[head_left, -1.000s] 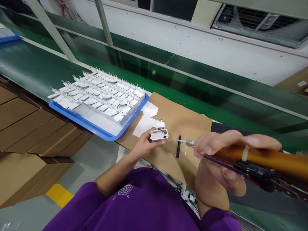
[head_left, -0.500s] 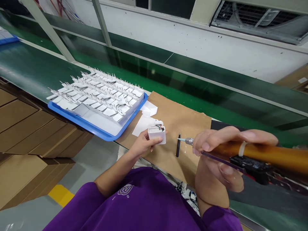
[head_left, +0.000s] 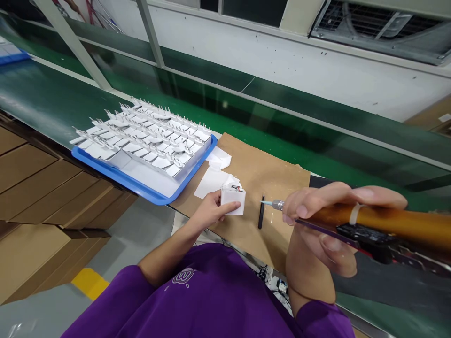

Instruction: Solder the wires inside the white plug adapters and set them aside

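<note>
My left hand [head_left: 211, 210] is closed on a small white plastic housing [head_left: 232, 201], its thumb across the front face. The housing's top is open, showing red and dark wires and small parts inside. My right hand [head_left: 327, 216] grips an amber glue dispenser [head_left: 384, 215] with a metal fitting and a pale pointed nozzle [head_left: 267, 203]. A dark phone-like or circuit-bearing strip runs along its underside; I cannot tell which. The nozzle points left at the housing, apart from it, above a thin black stick [head_left: 261, 213] lying on the brown cardboard [head_left: 268, 162].
Left of the cardboard, a blue tray [head_left: 157, 199] bears rows of white parts with upright prongs [head_left: 148, 136]. White paper pieces [head_left: 210, 180] lie beside it. Cardboard boxes [head_left: 38, 249] stand at the lower left. A green conveyor belt [head_left: 45, 98] runs behind.
My left hand has shifted slightly right and turned the housing so its front face shows more squarely. My right hand with the glue dispenser is almost still.
</note>
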Demonstrator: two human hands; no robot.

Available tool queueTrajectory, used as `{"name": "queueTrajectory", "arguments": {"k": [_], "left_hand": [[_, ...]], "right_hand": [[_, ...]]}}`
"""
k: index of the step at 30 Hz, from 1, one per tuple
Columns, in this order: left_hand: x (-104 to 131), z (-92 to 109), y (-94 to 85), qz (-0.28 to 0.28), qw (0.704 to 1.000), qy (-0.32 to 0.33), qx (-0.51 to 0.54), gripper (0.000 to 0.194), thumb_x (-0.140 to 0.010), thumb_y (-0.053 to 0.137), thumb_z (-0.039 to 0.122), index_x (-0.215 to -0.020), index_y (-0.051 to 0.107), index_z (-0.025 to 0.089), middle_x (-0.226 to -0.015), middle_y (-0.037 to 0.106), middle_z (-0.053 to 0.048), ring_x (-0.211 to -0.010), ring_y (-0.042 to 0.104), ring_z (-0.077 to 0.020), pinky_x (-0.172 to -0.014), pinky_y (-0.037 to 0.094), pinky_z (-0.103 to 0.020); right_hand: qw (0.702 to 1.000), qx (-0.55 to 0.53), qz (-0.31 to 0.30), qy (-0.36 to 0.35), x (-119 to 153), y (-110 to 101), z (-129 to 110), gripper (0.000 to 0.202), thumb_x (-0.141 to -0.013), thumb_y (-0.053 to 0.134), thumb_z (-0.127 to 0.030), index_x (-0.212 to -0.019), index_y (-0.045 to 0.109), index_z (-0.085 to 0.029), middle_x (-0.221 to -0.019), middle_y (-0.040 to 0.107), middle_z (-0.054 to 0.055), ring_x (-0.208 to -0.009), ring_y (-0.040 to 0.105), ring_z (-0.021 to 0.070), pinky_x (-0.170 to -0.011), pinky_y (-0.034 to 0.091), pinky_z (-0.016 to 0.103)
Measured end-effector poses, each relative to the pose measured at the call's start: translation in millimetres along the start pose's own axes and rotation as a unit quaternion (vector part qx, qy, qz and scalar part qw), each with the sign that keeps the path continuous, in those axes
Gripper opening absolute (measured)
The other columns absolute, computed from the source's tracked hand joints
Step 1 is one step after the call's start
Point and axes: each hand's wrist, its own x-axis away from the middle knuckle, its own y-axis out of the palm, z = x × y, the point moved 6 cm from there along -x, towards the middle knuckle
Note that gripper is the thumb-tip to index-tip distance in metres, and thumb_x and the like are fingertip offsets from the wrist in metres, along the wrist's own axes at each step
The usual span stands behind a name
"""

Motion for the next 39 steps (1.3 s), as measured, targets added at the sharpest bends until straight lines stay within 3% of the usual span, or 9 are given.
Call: {"name": "queueTrajectory", "arguments": {"k": [6, 13, 22, 27, 32, 36, 39], "left_hand": [[1, 1, -0.6, 0.008, 0.999, 0.01, -0.041, 0.047, -0.07, 0.07, 0.043, -0.103, 0.07, 0.01, -0.082, 0.068, -0.005, -0.045, 0.038, -0.005, -0.042, 0.03, -0.02], [-1, -5, -0.6, -0.005, 0.999, -0.018, -0.039, 0.053, -0.069, 0.071, 0.049, -0.101, 0.069, 0.007, -0.057, 0.055, 0.002, -0.038, 0.038, -0.0066, -0.038, 0.027, -0.021], [-1, -8, 1.4, -0.013, 0.999, -0.028, -0.038, 0.051, -0.069, 0.07, 0.049, -0.099, 0.067, 0.008, -0.052, 0.05, 0.004, -0.036, 0.037, -0.0063, -0.036, 0.024, -0.02], [-1, -11, 2.7, -0.036, 0.998, -0.024, -0.035, 0.051, -0.072, 0.068, 0.05, -0.103, 0.066, 0.01, -0.05, 0.049, 0.005, -0.036, 0.037, -0.0068, -0.035, 0.024, -0.019], [1, -15, 3.1, -0.063, 0.997, -0.018, -0.036, 0.043, -0.073, 0.068, 0.05, -0.094, 0.064, 0.012, -0.048, 0.046, 0.006, -0.038, 0.038, -0.0074, -0.036, 0.026, -0.019], [1, -20, 3.5, -0.081, 0.995, -0.025, -0.044, 0.041, -0.072, 0.071, 0.048, -0.09, 0.061, 0.013, -0.053, 0.049, 0.005, -0.041, 0.04, -0.0076, -0.038, 0.03, -0.019], [1, -25, 4.6, -0.096, 0.995, -0.032, -0.025, 0.039, -0.074, 0.069, 0.047, -0.09, 0.06, 0.013, -0.055, 0.049, 0.005, -0.041, 0.039, -0.0069, -0.038, 0.029, -0.019]], "right_hand": [[1.0, 0.003, -0.004, -0.021, -2, 0, 1, 0.03, -0.083, 0.065, -0.021, -0.111, 0.055, -0.026, -0.076, 0.061, 0.002, -0.059, 0.055, 0.0178, -0.047, 0.05, 0.034], [1.0, 0.006, 0.002, -0.022, -2, -1, 3, 0.031, -0.082, 0.067, -0.024, -0.109, 0.055, -0.027, -0.076, 0.061, 0.002, -0.059, 0.056, 0.0175, -0.046, 0.05, 0.034], [1.0, -0.006, 0.001, -0.004, -1, -2, 2, 0.032, -0.081, 0.068, -0.022, -0.109, 0.055, -0.027, -0.078, 0.062, 0.002, -0.06, 0.056, 0.0176, -0.048, 0.047, 0.035], [1.0, -0.01, 0.0, -0.029, -3, -3, 6, 0.034, -0.079, 0.068, -0.021, -0.11, 0.056, -0.028, -0.078, 0.063, 0.001, -0.058, 0.056, 0.0168, -0.045, 0.047, 0.033], [0.993, 0.008, 0.028, -0.112, -20, -21, 26, 0.035, -0.074, 0.072, -0.026, -0.107, 0.061, -0.027, -0.074, 0.064, -0.001, -0.053, 0.057, 0.0165, -0.037, 0.046, 0.031], [0.982, 0.032, -0.019, -0.184, -41, -42, 45, 0.037, -0.076, 0.072, -0.029, -0.112, 0.061, -0.025, -0.077, 0.065, -0.002, -0.051, 0.056, 0.0121, -0.037, 0.048, 0.026], [0.984, 0.13, 0.004, -0.119, -51, -69, 62, 0.034, -0.084, 0.068, -0.028, -0.117, 0.058, -0.025, -0.084, 0.064, 0.001, -0.062, 0.061, 0.0126, -0.058, 0.057, 0.03]]}}
